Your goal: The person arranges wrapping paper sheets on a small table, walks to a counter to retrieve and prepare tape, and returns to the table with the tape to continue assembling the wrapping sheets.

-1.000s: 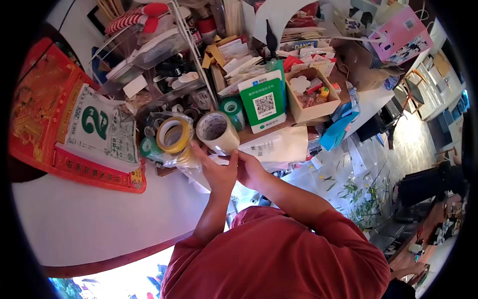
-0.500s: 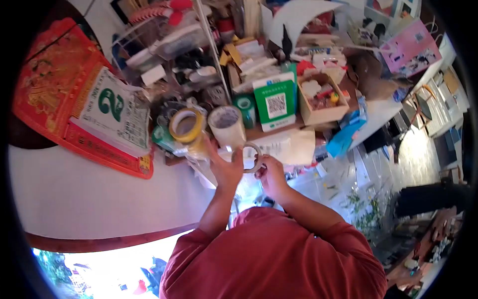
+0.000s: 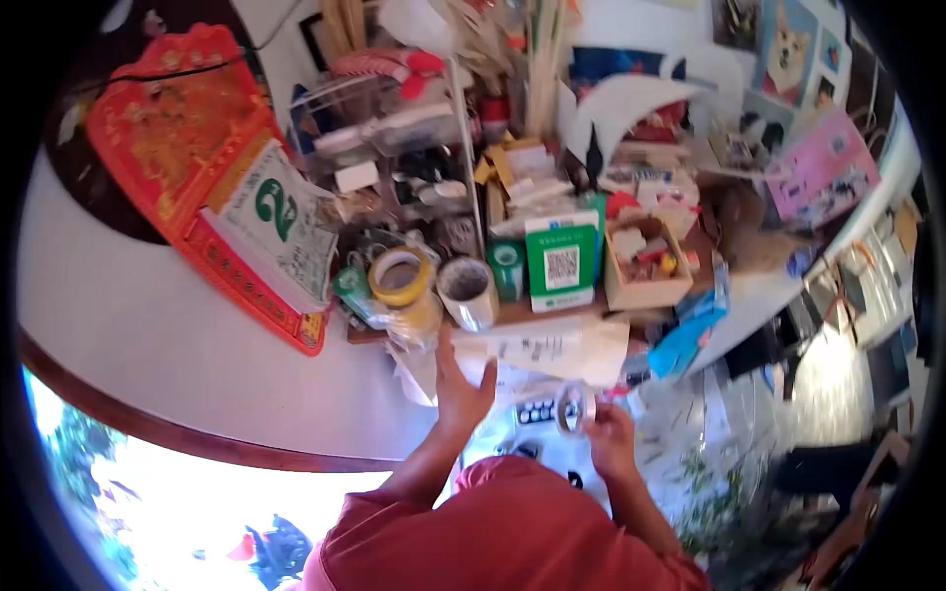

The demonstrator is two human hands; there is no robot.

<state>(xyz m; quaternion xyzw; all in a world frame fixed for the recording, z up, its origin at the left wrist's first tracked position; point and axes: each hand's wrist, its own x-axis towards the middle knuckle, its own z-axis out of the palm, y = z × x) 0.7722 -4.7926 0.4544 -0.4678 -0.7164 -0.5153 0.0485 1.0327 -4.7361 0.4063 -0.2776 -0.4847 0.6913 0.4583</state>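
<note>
Dk. red top [image 3: 493,537], btm. ctr. of frame, showed soft folds & a rounded bulge along its upper edge. L sleeve [image 3: 379,507] & R sleeve [image 3: 675,571] were short, same col. L hand [image 3: 461,389], R hand [image 3: 613,438] & L forearm [image 3: 426,468] were bare.

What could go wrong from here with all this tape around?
The tape roll is held by one side in the right grip, so it might slip and fall. The left grip is close to the wider roll near the shelf edge; a bump could knock that off. The green sign stands near the edge too, and might topple.
</note>
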